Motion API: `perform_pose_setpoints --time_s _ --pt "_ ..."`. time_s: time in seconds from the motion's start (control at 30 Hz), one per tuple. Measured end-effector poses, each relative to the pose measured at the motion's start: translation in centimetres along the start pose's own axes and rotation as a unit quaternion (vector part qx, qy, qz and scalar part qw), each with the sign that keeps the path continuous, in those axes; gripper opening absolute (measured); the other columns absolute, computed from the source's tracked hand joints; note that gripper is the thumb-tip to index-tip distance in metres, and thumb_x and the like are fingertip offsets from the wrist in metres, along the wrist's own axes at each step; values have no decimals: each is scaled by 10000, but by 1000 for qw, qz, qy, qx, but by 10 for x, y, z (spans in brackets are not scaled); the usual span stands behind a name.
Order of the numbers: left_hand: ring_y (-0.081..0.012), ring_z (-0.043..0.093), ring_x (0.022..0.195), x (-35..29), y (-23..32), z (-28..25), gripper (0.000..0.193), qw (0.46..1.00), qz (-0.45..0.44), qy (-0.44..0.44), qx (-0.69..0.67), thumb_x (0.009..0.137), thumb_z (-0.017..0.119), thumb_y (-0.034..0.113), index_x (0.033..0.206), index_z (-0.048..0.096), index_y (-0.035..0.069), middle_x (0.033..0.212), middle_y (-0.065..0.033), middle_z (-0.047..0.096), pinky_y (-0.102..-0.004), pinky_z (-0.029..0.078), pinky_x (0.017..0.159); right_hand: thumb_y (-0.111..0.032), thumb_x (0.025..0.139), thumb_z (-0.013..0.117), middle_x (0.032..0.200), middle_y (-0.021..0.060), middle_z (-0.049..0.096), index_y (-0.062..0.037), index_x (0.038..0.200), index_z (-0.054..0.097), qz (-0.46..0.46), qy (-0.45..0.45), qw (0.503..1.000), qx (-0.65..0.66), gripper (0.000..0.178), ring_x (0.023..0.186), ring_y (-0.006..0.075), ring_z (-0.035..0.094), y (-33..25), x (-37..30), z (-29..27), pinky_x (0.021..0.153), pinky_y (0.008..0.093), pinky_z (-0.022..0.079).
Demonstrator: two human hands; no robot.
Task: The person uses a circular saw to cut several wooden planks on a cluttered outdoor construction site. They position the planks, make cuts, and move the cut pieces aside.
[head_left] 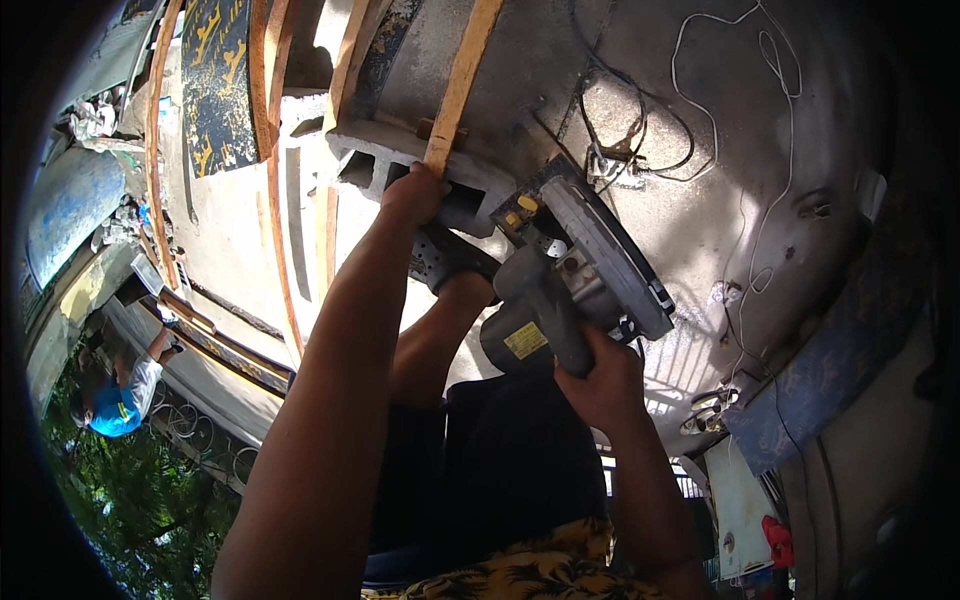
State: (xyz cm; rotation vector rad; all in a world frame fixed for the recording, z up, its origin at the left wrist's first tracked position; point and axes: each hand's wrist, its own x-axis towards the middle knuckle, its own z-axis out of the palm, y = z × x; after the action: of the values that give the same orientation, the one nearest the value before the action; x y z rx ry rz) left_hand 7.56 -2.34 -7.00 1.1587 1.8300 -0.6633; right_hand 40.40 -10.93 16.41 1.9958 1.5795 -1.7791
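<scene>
My right hand (pixel 606 378) is wrapped round the rear handle of a dark grey circular saw (pixel 572 265), which has a yellow label and yellow knobs. The saw is tilted, its long guard side facing right. With my left hand (pixel 413 192) I grip the near end of a narrow wooden strip (pixel 463 80) that runs away toward the top. Beneath that end lies a grey hollow concrete block (pixel 375 165). My foot in a dark perforated clog (pixel 440 258) is close against the block. Whether the blade touches anything is hidden.
Wooden strips (pixel 272 230) and a dark printed board (pixel 220 85) lie to the left. Black cable and a socket (pixel 610 165) are on the concrete floor, with white cord (pixel 790 150) to the right. A blue panel (pixel 800 410) lies lower right. Another person in blue (pixel 115 410) is far left.
</scene>
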Motion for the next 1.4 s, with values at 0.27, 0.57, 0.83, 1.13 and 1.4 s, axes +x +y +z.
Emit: perform_pose_setpoints --time_s 0.27,0.57,0.83,1.13,1.4 --pt "-437 651 1253 -5 -36 -10 706 997 4 35 -62 1009 599 515 1456 477 -17 1295 -306 683 -504 512 1050 -206 784 810 1041 191 754 -85 1241 670 -45 -48 997 -35 493 1008 399 733 -45 20 0 884 497 588" --pt "-306 650 1184 -76 -14 -154 540 886 279 217 -301 1005 710 425 1363 619 31 1263 -177 673 -427 483 1044 -209 801 796 1006 174 754 -61 1228 671 -81 -89 990 -79 468 956 406 733 -114 50 30 860 502 587" --pt "-405 518 1347 -133 57 -202 935 857 513 5 47 738 867 592 1488 573 118 1451 -194 561 -517 404 1167 -199 827 768 879 143 758 -55 1020 714 -139 -114 972 -149 247 830 315 767 -151 80 64 790 454 611" --pt "-341 570 1285 -117 98 -182 791 857 461 -101 208 773 827 505 1466 600 196 1356 -113 603 -501 490 1066 -163 782 781 831 154 753 -37 1010 722 -183 -63 967 -168 267 769 306 767 -155 99 86 724 439 620" --pt "-314 608 1230 -106 31 -243 861 755 506 -10 418 746 876 438 1505 503 276 1330 -61 618 -460 526 1044 -80 810 694 757 151 749 -48 915 700 -135 -41 981 -134 110 690 318 766 -158 108 100 664 429 626"
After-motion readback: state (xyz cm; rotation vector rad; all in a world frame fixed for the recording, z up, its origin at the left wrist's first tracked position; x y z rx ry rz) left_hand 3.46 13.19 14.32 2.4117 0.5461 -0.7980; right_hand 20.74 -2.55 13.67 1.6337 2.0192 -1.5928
